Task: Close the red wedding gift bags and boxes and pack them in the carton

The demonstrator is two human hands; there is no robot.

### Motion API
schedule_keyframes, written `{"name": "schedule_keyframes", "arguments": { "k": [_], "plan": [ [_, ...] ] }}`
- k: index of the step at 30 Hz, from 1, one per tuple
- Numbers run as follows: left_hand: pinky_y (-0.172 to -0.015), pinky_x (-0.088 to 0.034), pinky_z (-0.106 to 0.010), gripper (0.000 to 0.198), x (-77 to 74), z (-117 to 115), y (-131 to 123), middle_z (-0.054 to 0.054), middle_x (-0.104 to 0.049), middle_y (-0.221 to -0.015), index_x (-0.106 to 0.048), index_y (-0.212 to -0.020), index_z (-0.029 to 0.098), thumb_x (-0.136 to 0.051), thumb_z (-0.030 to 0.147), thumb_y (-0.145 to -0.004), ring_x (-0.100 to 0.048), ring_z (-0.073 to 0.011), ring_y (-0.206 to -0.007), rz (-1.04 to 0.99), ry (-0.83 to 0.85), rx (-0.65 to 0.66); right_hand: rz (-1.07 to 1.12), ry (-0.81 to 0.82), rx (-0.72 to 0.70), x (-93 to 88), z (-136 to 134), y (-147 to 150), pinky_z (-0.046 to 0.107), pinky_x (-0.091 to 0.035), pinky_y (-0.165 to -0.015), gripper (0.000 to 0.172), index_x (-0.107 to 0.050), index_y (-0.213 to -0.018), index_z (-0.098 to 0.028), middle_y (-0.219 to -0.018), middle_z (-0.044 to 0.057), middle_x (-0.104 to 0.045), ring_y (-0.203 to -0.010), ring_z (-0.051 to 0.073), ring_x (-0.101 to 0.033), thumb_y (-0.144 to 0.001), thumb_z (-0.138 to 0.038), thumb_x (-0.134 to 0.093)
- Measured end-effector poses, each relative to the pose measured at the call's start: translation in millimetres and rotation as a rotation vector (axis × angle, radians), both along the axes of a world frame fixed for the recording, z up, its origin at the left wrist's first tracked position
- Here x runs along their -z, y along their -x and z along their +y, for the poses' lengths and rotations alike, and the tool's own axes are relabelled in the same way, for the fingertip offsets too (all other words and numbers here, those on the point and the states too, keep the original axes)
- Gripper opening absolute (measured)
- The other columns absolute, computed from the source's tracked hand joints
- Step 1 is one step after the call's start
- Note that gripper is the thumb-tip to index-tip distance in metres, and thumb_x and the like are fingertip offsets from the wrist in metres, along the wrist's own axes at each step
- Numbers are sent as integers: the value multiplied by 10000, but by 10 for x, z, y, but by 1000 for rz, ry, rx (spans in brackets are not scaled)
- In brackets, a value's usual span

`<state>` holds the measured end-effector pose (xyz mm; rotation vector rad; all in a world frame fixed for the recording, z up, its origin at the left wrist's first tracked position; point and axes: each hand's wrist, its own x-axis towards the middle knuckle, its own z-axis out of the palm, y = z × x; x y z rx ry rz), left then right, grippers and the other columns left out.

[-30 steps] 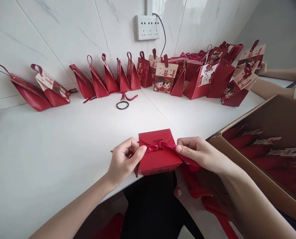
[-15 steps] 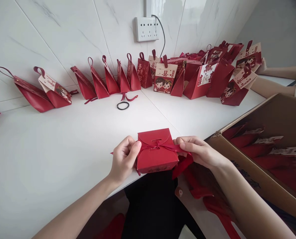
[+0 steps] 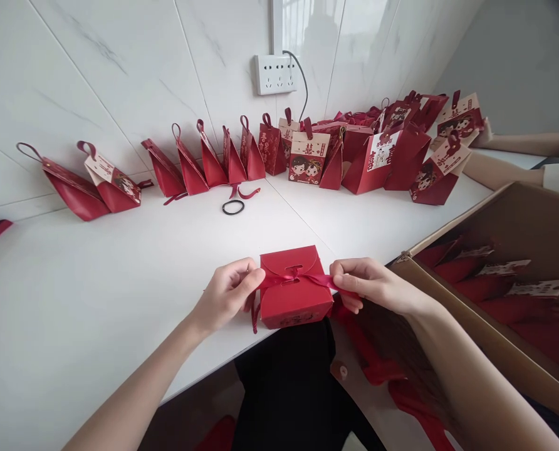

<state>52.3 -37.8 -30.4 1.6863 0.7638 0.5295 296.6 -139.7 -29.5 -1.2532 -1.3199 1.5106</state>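
A red gift box [image 3: 296, 304] sits at the front edge of the white table, its curved flap closed on top. Across the flap runs a red ribbon [image 3: 318, 280], crossed or knotted at the slot in the middle. My left hand [image 3: 232, 288] is at the box's left side, thumb and fingers pinched on one end of the ribbon. On the right side, my right hand [image 3: 373, 283] pinches the other end, and the ribbon looks taut between them. Behind the box lies a black ring-shaped band [image 3: 233, 207].
Several red gift boxes with loop handles [image 3: 308, 160] stand along the wall. At the right is a cardboard box [image 3: 442, 294] holding more red packages. Another person's arms [image 3: 528, 145] reach in at the far right. A power socket [image 3: 276, 74] is on the wall.
My hands have drawn the ribbon flatter and tighter across the box. The view has tilted slightly upward, so the background sits lower. The other person's hands stay at the far right.
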Motion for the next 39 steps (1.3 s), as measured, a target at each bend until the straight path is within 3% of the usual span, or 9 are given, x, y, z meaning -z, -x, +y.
{"name": "schedule_keyframes", "arguments": {
  "k": [5,10,16,18,21,23,27,35,39],
  "plan": [
    [-403,-317,-202,314,-251,-2,-33,51,-403,-474,-498,-601,187,-576,422,-794,-378,-71,-401,121,-51,94,-173,-176,12,-324,-32,28,241,-348,-540,293,-599,-690,-164,-640,-9,-511,-572,98,-438,-820,-426,-585],
    [-454,-347,-200,300,-309,-100,-115,32,-510,-479,-461,-611,188,-501,369,-847,-439,-81,-441,135,-67,139,-172,-333,69,-355,55,250,291,-456,-734,193,-690,-794,-186,-1051,73,-646,-878,188,-591,-820,-352,-596],
    [-489,-361,-222,321,-394,-168,-84,30,-530,-523,-426,-612,192,-460,394,-858,-463,-101,-486,228,-69,139,-366,-406,405,-192,113,523,280,-461,-687,185,-711,-794,-208,-797,14,-710,-757,174,-620,-822,-338,-581],
    [-549,-402,-242,306,-372,-203,-82,8,-551,-644,-453,-622,193,-479,403,-843,-510,-128,-598,245,-210,45,-383,-421,478,-141,93,562,280,-465,-689,176,-708,-792,-209,-799,13,-711,-763,178,-621,-810,-342,-593],
    [-767,-451,-301,263,-221,-301,-159,-50,-572,-985,-510,-674,198,-487,399,-841,-535,-206,-965,126,-360,-195,-320,-428,581,-42,46,643,295,-483,-707,203,-694,-841,-196,-833,32,-710,-776,187,-632,-827,-352,-565],
    [-842,-445,-324,257,-76,-386,-256,-66,-535,-1158,-530,-740,199,-452,409,-866,-496,-230,-1095,-31,-242,-325,-222,-429,660,39,12,734,300,-497,-718,223,-682,-892,-193,-887,48,-709,-805,193,-642,-842,-360,-544],
    [-780,-472,-309,272,115,-500,-425,-69,-548,-1169,-535,-931,209,-390,437,-900,-565,-198,-975,-291,43,-458,-124,-463,779,159,-52,891,294,-507,-769,204,-676,-918,-200,-970,58,-695,-877,191,-641,-848,-345,-551],
    [-849,-420,-305,235,58,-423,-364,-43,-555,-1088,-456,-721,201,-416,343,-904,-514,-187,-1034,-115,-318,-387,-141,-457,581,71,-23,659,276,-488,-729,203,-704,-892,-212,-896,35,-689,-830,178,-629,-847,-352,-563],
    [-768,-436,-278,220,-1,-394,-272,-34,-556,-938,-461,-701,200,-458,327,-881,-533,-165,-915,-57,-524,-390,-230,-467,532,18,7,624,283,-472,-723,209,-708,-916,-224,-863,25,-672,-802,168,-613,-864,-325,-533]
  ]
}}
